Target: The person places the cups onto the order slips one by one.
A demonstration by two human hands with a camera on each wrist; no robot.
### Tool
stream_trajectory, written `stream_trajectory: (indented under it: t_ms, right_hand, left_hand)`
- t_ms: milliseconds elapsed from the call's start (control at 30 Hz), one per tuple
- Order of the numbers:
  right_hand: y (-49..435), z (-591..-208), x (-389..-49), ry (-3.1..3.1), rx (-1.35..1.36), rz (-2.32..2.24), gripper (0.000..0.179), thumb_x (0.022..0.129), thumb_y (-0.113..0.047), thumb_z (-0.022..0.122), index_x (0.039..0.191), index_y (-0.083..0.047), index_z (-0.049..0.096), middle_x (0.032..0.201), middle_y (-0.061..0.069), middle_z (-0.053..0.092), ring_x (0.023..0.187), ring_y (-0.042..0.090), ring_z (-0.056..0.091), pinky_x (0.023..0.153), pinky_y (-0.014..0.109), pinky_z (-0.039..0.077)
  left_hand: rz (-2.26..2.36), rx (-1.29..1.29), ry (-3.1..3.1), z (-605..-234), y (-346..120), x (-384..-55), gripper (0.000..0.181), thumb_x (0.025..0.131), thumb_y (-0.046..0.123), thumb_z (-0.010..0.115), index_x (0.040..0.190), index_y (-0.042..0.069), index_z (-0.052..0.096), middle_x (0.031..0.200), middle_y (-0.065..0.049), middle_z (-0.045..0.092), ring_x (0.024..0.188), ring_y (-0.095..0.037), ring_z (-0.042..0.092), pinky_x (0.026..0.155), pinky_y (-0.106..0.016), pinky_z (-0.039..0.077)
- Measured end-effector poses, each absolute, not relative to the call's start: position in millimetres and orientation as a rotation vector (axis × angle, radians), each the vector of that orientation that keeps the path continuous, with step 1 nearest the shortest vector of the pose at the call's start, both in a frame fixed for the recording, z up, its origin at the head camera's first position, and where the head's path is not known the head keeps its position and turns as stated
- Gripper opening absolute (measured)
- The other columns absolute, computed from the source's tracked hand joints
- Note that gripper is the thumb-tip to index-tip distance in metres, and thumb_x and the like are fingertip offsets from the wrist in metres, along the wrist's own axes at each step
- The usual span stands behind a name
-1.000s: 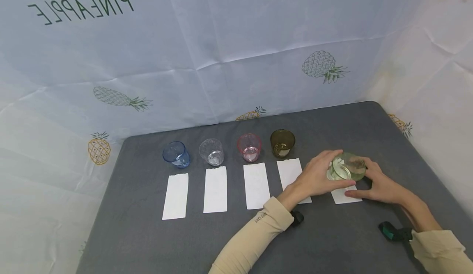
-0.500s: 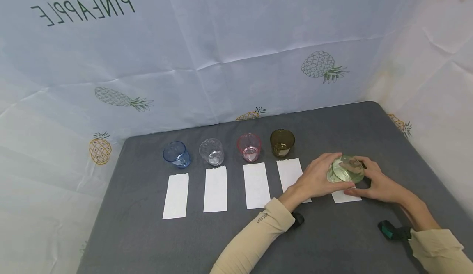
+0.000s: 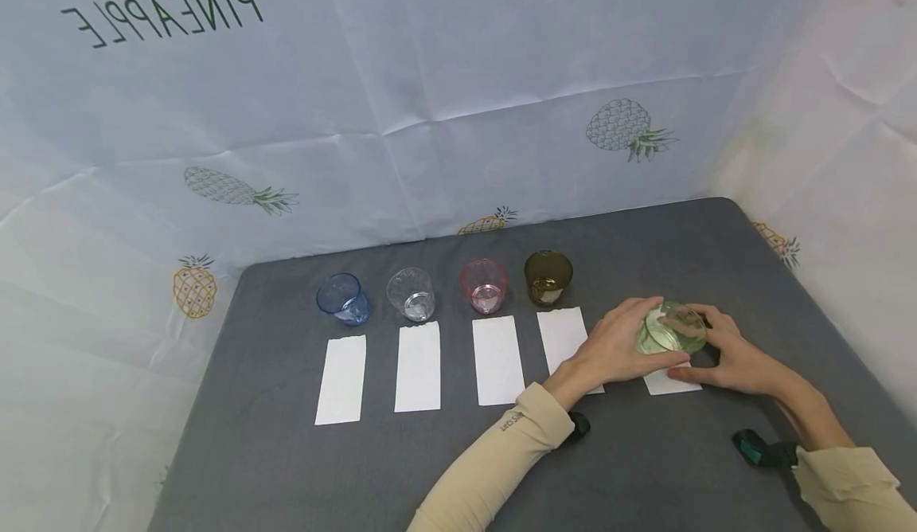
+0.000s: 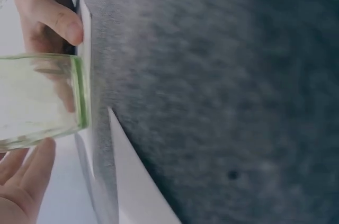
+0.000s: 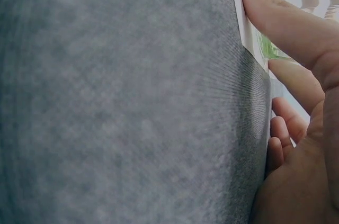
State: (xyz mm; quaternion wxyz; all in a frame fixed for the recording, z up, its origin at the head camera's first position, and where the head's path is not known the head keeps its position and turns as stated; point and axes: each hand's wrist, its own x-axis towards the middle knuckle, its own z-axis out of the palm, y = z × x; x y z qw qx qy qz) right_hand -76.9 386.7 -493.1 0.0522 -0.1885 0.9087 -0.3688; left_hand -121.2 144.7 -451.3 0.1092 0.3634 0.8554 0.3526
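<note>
Between the left hand (image 3: 618,343) and right hand (image 3: 741,359) is a green glass (image 3: 668,331).

Beige fabric left sleeve (image 3: 487,468), 6 o'clock, dark lettering (image 3: 512,420); matching right sleeve (image 3: 852,480), 4 o'clock; black right-wrist device (image 3: 770,454), green patch (image 3: 751,449)

Four cups (image 3: 485,291) behind paper strips (image 3: 497,361), fifth cup (image 3: 662,330) between hands (image 3: 612,345) (image 3: 741,357)
</note>
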Motion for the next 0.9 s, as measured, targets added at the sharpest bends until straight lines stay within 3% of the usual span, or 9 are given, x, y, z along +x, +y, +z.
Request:
stream_trajectory:
  t_ms: [233,467,900]
  right_hand:
    - [384.8,-492.6,-76.4,2.770,-0.583,-1.123,0.055,0.078,-0.013,0.087,0.128,-0.003,0.065,0.147,0.029,0.030,0.127,0.053,0.026,0.086,0.072,0.027]
    - [384.6,-492.6,-77.3,2.786,-0.588,-1.116,0.058,0.076,-0.013,0.088,0.128,-0.002,0.065,0.146,0.028,0.032,0.127,0.052,0.028,0.086,0.071,0.028]
    - [382.3,-492.2,-76.2,2.803,-0.553,-1.116,0.063,0.075,-0.013,0.089,0.132,-0.004,0.061,0.146,0.027,0.033,0.127,0.052,0.028,0.087,0.071,0.027]
  left_hand:
    - [1.018,1.039,2.568,-447.8,149.7,-119.3,0.083,0.090,0.057,0.071,0.158,0.023,0.038,0.156,0.007,0.047,0.142,-0.005,0.048,0.110,-0.017,0.045]
    - [1.027,1.053,2.597,-448.0,149.6,-119.1,0.079,0.088,0.056,0.074,0.154,0.021,0.047,0.148,0.006,0.054,0.134,-0.004,0.055,0.105,-0.014,0.047]
    - [1.000,1.028,2.584,-445.0,150.8,-118.9,0.079,0.090,0.057,0.071,0.155,0.021,0.044,0.151,0.007,0.051,0.135,-0.003,0.053,0.103,-0.012,0.047]
